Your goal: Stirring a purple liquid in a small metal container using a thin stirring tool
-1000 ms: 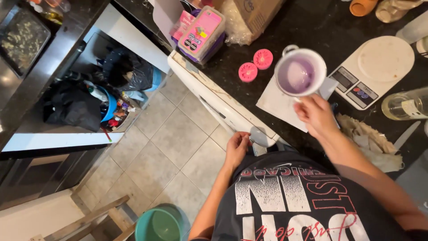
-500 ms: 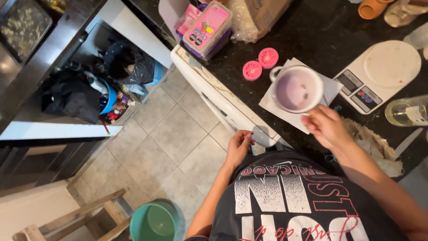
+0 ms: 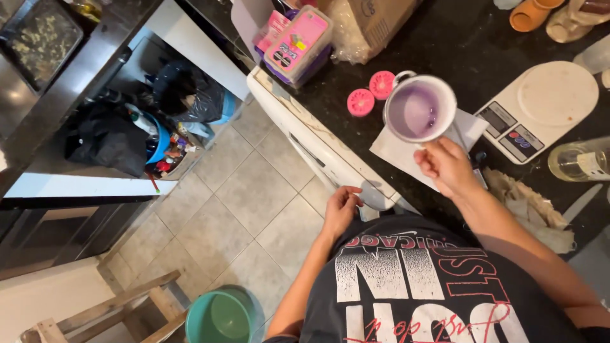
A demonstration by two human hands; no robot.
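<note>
My right hand [image 3: 447, 166] grips the handle of a small white pot [image 3: 419, 109] with purple liquid in it and holds it lifted above a white sheet of paper [image 3: 406, 152] on the dark counter [image 3: 445, 44]. My left hand [image 3: 340, 208] rests with curled fingers on the chipped white counter edge [image 3: 318, 143], touching it near my waist. Two pink round lids [image 3: 371, 93] lie just left of the pot.
A white kitchen scale [image 3: 540, 108] sits right of the pot, and a glass bottle [image 3: 581, 160] lies beside it. A pink box [image 3: 298, 43] and a cardboard box [image 3: 375, 16] stand at the back. On the tiled floor stand a green bucket [image 3: 222, 314] and a wooden stool [image 3: 108, 311].
My right hand has taken the pot by its handle and raised it off the paper, toward me. My left hand stays on the counter edge.
</note>
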